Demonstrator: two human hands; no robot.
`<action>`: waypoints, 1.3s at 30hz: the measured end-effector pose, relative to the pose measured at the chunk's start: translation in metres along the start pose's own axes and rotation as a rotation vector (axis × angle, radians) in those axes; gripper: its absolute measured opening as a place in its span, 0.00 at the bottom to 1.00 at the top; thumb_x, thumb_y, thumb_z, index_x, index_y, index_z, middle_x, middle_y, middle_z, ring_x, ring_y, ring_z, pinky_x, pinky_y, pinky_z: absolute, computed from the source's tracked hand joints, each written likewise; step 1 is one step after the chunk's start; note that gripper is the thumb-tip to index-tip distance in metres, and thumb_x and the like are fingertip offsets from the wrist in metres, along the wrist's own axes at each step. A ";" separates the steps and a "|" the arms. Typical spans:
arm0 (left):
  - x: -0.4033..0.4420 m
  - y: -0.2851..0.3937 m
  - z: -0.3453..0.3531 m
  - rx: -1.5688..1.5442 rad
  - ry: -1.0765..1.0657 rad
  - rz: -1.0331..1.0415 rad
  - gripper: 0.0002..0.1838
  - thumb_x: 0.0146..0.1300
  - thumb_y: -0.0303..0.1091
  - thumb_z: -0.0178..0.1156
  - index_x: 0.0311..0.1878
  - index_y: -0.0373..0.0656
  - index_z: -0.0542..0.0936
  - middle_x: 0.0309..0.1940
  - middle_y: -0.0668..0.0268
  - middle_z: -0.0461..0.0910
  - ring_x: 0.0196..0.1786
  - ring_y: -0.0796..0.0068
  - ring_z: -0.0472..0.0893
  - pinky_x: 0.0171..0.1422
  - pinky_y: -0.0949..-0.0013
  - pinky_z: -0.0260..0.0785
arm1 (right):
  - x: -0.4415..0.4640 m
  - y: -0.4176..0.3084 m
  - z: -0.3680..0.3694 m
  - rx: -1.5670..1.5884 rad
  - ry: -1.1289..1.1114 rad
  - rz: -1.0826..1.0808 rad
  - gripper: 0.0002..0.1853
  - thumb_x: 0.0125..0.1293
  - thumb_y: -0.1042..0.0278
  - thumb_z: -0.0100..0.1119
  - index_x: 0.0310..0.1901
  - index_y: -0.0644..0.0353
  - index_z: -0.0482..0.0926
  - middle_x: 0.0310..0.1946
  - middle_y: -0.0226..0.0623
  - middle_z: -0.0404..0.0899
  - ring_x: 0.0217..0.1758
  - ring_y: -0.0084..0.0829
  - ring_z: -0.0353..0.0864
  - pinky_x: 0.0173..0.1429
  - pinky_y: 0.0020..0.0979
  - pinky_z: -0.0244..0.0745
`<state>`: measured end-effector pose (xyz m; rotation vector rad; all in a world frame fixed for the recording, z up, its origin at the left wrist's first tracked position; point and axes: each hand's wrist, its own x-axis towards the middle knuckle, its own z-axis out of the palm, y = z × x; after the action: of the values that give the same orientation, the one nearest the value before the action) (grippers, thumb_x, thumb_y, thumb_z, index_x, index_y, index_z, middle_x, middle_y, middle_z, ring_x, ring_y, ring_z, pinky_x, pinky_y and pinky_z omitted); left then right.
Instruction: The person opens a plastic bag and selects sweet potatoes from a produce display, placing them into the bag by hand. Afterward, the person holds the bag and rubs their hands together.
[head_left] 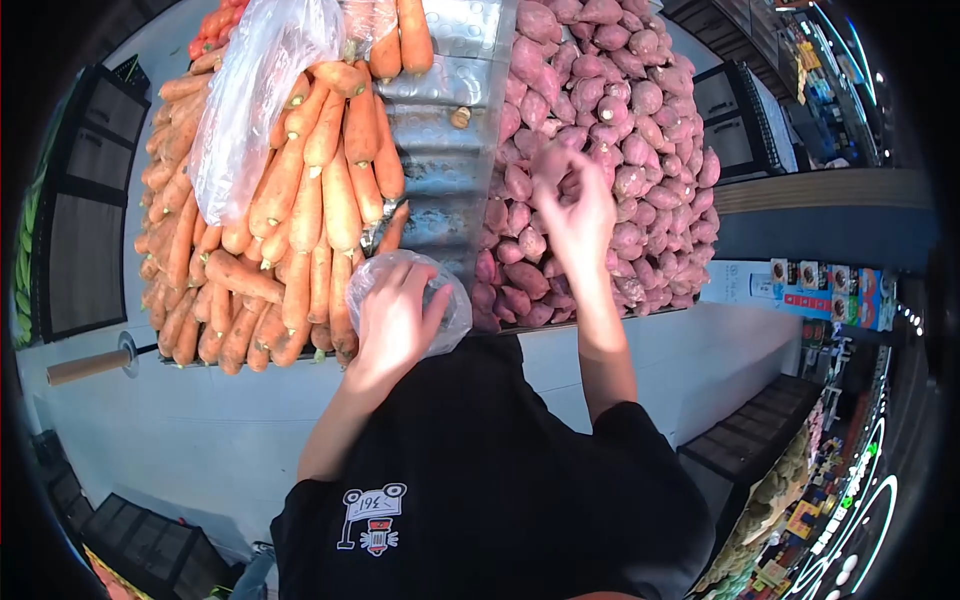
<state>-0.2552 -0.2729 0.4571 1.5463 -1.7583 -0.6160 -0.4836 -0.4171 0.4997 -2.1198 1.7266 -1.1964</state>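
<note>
My left hand (393,315) is closed on a clear plastic bag (452,318) at the front edge of the display, between the carrots (305,215) and a bare strip. The bag bulges beside my thumb; I cannot make out anything inside it. Over the purple-skinned sweet potatoes (640,180), my right hand (580,210) is stretched out with bent fingers. Its fingertips are smeared by motion, so whether they hold or touch a sweet potato does not show.
A large clear plastic bag (265,110) lies over the carrots. Ridged trays (440,190) separate the two piles, with a small brown piece (460,117) on them. Red tomatoes (210,30) sit at the far left. A roll on a rod (90,370) sticks out at the left.
</note>
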 end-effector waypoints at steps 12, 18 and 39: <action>-0.068 -0.026 0.012 0.255 -0.430 0.042 0.21 0.77 0.53 0.61 0.44 0.41 0.83 0.38 0.55 0.86 0.49 0.51 0.87 0.61 0.50 0.76 | 0.087 0.056 0.045 -0.724 -0.113 0.009 0.25 0.73 0.40 0.66 0.51 0.58 0.82 0.44 0.50 0.89 0.44 0.56 0.92 0.47 0.54 0.85; -0.083 -0.023 0.012 0.246 -0.435 0.062 0.21 0.76 0.53 0.63 0.43 0.41 0.82 0.36 0.56 0.85 0.45 0.53 0.87 0.54 0.51 0.76 | -0.003 -0.019 0.032 0.365 -0.163 -0.055 0.08 0.75 0.67 0.72 0.45 0.61 0.83 0.36 0.34 0.86 0.34 0.26 0.81 0.41 0.29 0.78; -0.079 -0.039 0.020 0.180 -0.277 0.147 0.09 0.70 0.36 0.71 0.43 0.39 0.86 0.41 0.58 0.86 0.45 0.54 0.86 0.49 0.51 0.79 | -0.229 0.008 0.163 -0.184 -1.093 -0.122 0.18 0.66 0.66 0.65 0.55 0.63 0.85 0.54 0.54 0.85 0.51 0.52 0.92 0.51 0.49 0.89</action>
<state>-0.2424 -0.2036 0.4002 1.4875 -2.1668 -0.6372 -0.3858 -0.2750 0.2772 -2.2737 1.1862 0.1987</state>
